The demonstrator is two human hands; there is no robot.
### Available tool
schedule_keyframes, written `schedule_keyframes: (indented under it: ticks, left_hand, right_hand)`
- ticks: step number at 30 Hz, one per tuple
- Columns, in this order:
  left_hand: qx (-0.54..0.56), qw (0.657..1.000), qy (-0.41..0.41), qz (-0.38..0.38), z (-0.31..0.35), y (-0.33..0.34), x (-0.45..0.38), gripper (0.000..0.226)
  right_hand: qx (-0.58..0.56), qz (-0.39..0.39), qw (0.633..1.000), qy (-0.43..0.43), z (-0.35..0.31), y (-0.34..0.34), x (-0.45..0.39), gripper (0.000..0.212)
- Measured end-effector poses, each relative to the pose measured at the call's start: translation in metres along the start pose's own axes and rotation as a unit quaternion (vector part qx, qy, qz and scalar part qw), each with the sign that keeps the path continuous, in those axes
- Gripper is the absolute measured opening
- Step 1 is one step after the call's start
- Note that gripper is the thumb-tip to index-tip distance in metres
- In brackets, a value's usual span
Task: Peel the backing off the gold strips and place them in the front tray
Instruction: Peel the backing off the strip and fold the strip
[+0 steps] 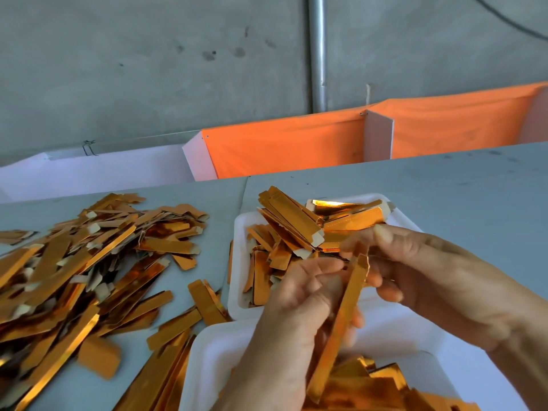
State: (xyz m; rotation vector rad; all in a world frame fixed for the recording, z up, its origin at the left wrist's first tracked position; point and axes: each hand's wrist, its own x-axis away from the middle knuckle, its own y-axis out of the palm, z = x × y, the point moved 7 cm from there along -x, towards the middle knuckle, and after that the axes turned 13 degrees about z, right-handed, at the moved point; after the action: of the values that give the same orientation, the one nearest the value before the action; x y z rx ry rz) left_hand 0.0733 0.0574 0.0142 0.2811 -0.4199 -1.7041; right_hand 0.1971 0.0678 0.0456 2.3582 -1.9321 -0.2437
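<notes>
While both hands pinch it, fingers clamped: left hand (pixel 299 295), right hand (pixel 421 271), one gold strip (pixel 341 321); near tray (pixel 213 351); loose strips (pixel 74 271), left, table (pixel 444 185).

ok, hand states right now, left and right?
Left hand: holding the long shiny gold foil strip, fingers curled round it.
Right hand: pinching the same strip's top end.
</notes>
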Motion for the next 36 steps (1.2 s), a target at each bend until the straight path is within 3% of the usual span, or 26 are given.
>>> schedule_keyframes:
  ticks: [2, 4, 7, 10, 12, 14, 16, 17, 20, 22, 25, 28, 33, 36]
  left_hand:
    - [0.014, 0.998, -0.057, -0.035, -0.003, 0.006, 0.005, 0.046]
    - [-0.005, 0.995, -0.087, -0.054, -0.005, 0.01, 0.009, 0.049]
    - [-0.144, 0.988, -0.03, 0.036, -0.005, -0.008, 0.003, 0.037]
    - [-0.346, 0.919, 0.171, 0.084, 0.02, -0.012, 0.006, 0.039]
    - [-0.454, 0.857, 0.235, 0.063, 0.022, -0.003, 0.01, 0.062]
    - [-0.555, 0.773, 0.298, 0.075, 0.019, 0.001, 0.012, 0.076]
    - [-0.572, 0.739, 0.343, 0.093, 0.024, 0.001, 0.015, 0.073]
    - [-0.56, 0.745, 0.349, 0.096, 0.025, 0.0, 0.014, 0.07]
    - [-0.474, 0.814, 0.327, 0.077, 0.026, 0.0, 0.013, 0.068]
    - [-0.438, 0.834, 0.328, 0.065, 0.027, 0.003, 0.014, 0.065]
    - [-0.419, 0.841, 0.337, 0.058, 0.03, 0.006, 0.015, 0.055]
    - [-0.403, 0.847, 0.342, 0.051, 0.031, 0.005, 0.015, 0.047]
    - [-0.381, 0.856, 0.348, 0.038, 0.036, 0.005, 0.016, 0.047]
    - [-0.383, 0.842, 0.378, 0.033, 0.037, 0.008, 0.019, 0.045]
  right_hand:
    - [-0.01, -0.019, 1.0, 0.001, -0.002, 0.003, 0.002, 0.046]
    - [0.007, -0.015, 1.0, 0.003, -0.003, 0.004, 0.003, 0.029]
    - [0.045, 0.051, 0.998, 0.004, -0.003, -0.006, 0.001, 0.022]
    - [0.069, 0.11, 0.992, 0.005, -0.004, -0.016, 0.001, 0.019]
    - [0.076, 0.12, 0.99, 0.006, -0.005, -0.017, 0.002, 0.019]
    - [0.078, 0.121, 0.99, 0.007, -0.007, -0.017, 0.002, 0.019]
    - [0.069, 0.111, 0.991, 0.015, -0.007, -0.014, 0.003, 0.019]
    - [0.062, 0.105, 0.992, 0.022, -0.006, -0.012, 0.004, 0.019]
    - [0.042, 0.09, 0.994, 0.04, -0.006, -0.009, 0.006, 0.02]
    - [0.03, 0.08, 0.995, 0.044, -0.008, -0.007, 0.006, 0.017]
    - [-0.005, 0.066, 0.996, 0.054, -0.009, -0.006, 0.007, 0.012]
    - [-0.009, 0.059, 0.996, 0.064, -0.007, -0.006, 0.006, 0.021]
    - [-0.018, 0.051, 0.997, 0.05, -0.009, -0.001, 0.006, 0.016]
    - [-0.033, 0.043, 0.998, 0.027, -0.011, -0.002, 0.005, 0.036]
